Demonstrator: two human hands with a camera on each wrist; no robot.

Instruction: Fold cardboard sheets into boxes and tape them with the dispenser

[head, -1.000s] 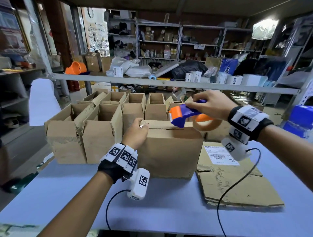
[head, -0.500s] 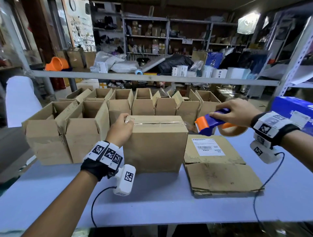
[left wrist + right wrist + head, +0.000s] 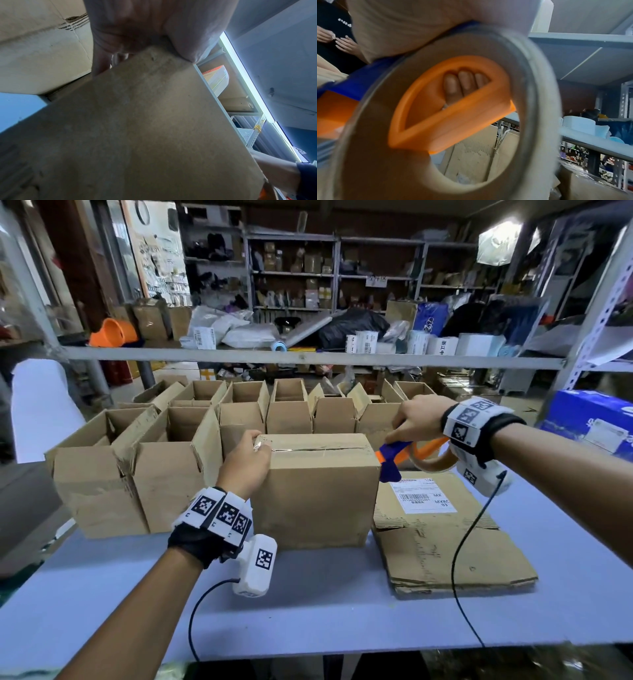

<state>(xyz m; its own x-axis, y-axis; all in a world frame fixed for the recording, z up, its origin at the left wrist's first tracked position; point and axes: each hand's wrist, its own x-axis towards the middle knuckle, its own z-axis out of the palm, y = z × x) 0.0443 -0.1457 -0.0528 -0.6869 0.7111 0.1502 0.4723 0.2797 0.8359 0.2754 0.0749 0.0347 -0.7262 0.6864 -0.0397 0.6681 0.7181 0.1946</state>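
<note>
A closed cardboard box stands in the middle of the blue table, with clear tape running along its top seam. My left hand grips the box's top left corner, thumb and fingers around the edge; the left wrist view shows the box filling the frame under the palm. My right hand holds the blue-and-orange tape dispenser at the box's right top edge, nose tilted down. In the right wrist view, fingers curl through the dispenser handle inside the tape roll.
Flattened cardboard sheets with a shipping label lie right of the box. Several open folded boxes stand in rows to the left and behind. A metal shelf rail crosses above. A blue carton sits at far right.
My right hand drew the dispenser rightward across the box top and then down at the right edge, leaving tape on the seam. The left hand kept hold of the left corner.
</note>
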